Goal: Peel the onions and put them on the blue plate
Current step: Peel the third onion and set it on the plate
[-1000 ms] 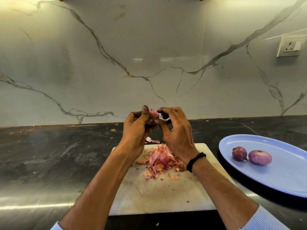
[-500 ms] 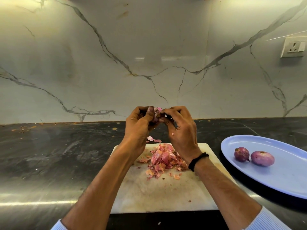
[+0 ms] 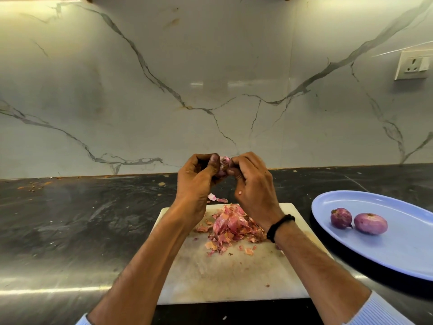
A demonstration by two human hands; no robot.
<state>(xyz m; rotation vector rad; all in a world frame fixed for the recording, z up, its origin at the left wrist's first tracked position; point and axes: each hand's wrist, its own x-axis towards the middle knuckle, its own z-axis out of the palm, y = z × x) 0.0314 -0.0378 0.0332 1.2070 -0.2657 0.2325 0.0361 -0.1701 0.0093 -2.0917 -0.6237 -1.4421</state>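
Observation:
A small purple onion [image 3: 223, 163] is held up above the far edge of the white cutting board [image 3: 234, 277]. My left hand [image 3: 199, 178] grips it from the left, thumb on top. My right hand [image 3: 251, 181] pinches its top from the right, and most of the onion is hidden by the fingers. A heap of pink onion skins [image 3: 230, 227] lies on the board under my wrists. At the right, the blue plate [image 3: 398, 252] holds two peeled onions, a darker one [image 3: 341, 218] and a paler one [image 3: 370, 223], side by side.
The board sits on a dark stone counter [image 3: 82, 226] against a marble wall. A few loose skin scraps [image 3: 216, 198] lie on the counter behind the board. A wall socket [image 3: 413, 65] is at the upper right. Crumbs dot the counter's back left.
Both hands have closed in tighter around the onion, so less of it shows. The right fingers have shifted onto its top. The plate and skin heap are unchanged.

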